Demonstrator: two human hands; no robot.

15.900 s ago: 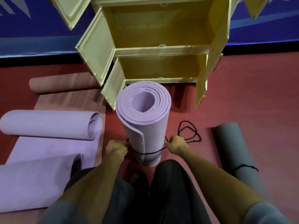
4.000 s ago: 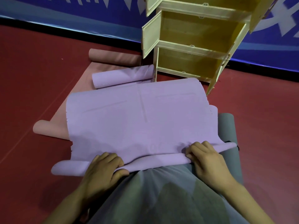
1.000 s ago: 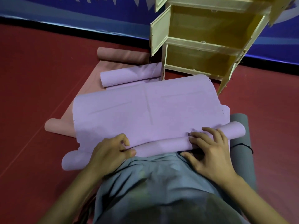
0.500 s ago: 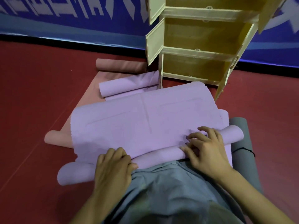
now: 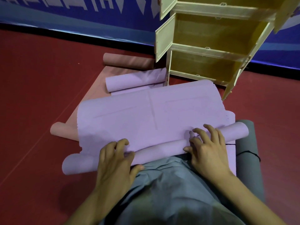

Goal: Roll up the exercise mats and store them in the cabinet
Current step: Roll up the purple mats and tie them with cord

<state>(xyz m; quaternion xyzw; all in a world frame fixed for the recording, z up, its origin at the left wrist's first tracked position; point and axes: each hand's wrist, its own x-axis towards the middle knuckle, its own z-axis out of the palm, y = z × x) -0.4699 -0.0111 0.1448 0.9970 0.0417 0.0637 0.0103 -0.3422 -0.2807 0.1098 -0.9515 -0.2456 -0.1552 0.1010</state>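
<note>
Rolled a bit thicker now than a moment ago: purple mat (image 5: 151, 114), its near end a fatter tube across the lap. Left hand (image 5: 115, 161) moved up onto the roll, fingers bent and pressing on top. Right hand (image 5: 207, 148) spread over the roll near its right end, fingers curved, pushing, not wrapped around. White letters on the blue wall banner (image 5: 81, 15), cut off, not readable. Open yellow cabinet (image 5: 209, 46) at the far edge of the red floor (image 5: 32, 95). Second purple roll (image 5: 134, 80) and pink mat (image 5: 128, 60) beside it. Grey rolled mat (image 5: 246, 143), tied with black string (image 5: 248, 152), by the right knee.
</note>
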